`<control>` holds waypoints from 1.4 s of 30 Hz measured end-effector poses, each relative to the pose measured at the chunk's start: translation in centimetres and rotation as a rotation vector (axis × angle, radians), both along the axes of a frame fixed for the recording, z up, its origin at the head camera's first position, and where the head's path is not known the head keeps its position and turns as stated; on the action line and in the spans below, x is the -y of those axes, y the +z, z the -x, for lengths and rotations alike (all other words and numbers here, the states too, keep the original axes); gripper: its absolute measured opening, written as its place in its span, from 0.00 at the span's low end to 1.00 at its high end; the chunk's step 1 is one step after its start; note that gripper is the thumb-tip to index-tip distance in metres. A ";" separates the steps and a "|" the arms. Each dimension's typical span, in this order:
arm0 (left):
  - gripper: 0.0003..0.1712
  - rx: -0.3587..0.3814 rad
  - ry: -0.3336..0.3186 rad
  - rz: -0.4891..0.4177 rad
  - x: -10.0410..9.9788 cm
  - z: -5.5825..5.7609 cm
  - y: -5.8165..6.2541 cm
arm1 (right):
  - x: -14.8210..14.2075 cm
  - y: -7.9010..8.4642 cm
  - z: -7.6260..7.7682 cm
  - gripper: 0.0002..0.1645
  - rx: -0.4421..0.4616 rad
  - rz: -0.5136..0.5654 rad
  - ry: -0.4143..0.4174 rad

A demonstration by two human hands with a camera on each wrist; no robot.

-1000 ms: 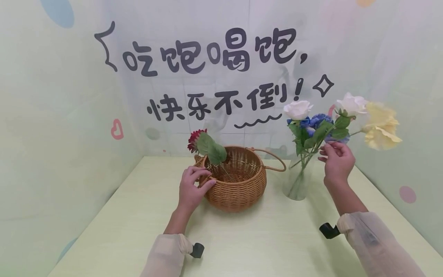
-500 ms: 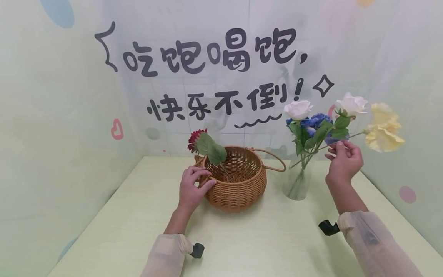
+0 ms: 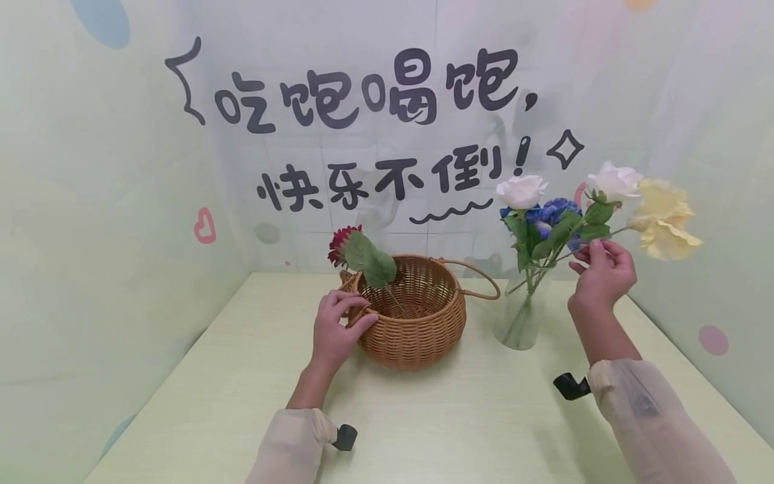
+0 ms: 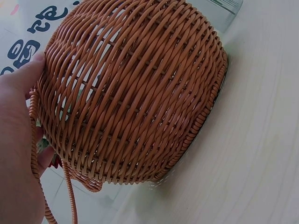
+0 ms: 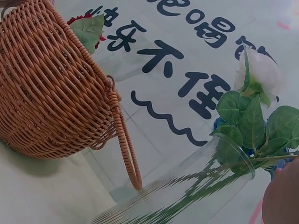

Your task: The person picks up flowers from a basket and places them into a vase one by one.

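My left hand (image 3: 331,329) holds the near-left rim of a brown wicker basket (image 3: 411,344), thumb outside and fingers over the edge. A red flower (image 3: 341,245) with broad green leaves leans out of the basket at the left, its stem reaching inside. At the right, my right hand (image 3: 605,274) pinches the stem of a yellow flower (image 3: 665,222). That stem slants into a clear glass vase (image 3: 514,326). White roses (image 3: 521,191) and blue flowers (image 3: 555,212) stand in the vase too. In the right wrist view only a blurred part of the right hand (image 5: 282,198) shows.
Looped basket handles stick out, one handle (image 3: 484,275) pointing toward the vase. The pale table (image 3: 435,423) meets a printed cloth backdrop (image 3: 375,40) behind and at both sides. Black wrist cameras (image 3: 345,437) hang by both sleeves.
My right hand has shifted a little right and up along the yellow flower's stem area. The yellow bloom swung right, then back left. The left hand and basket stay still.
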State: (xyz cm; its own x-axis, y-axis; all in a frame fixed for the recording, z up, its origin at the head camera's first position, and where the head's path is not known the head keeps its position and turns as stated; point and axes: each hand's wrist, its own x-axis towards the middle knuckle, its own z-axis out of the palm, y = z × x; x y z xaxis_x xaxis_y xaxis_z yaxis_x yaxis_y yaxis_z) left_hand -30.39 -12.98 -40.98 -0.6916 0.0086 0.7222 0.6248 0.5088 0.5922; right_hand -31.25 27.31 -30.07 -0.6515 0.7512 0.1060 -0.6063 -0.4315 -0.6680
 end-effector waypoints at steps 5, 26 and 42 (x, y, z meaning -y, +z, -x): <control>0.14 -0.009 -0.005 -0.004 0.0 0.0 0.1 | 0.1 -0.1 0.3 0.05 0.036 0.003 0.026; 0.14 0.008 -0.005 -0.015 -0.1 0.1 0.1 | 0.9 -1.2 1.3 0.05 0.284 -0.031 0.160; 0.14 0.003 -0.006 -0.015 0.0 0.0 -0.1 | 1.0 -1.6 0.6 0.02 0.367 -0.122 0.178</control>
State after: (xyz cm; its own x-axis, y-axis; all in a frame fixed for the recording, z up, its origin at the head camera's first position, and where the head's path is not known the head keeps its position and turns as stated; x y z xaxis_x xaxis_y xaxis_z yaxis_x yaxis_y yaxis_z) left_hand -30.41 -12.93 -41.03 -0.6936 0.0023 0.7203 0.6262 0.4961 0.6015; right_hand -31.82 26.33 -31.62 -0.7809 0.6200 -0.0763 -0.2417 -0.4125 -0.8783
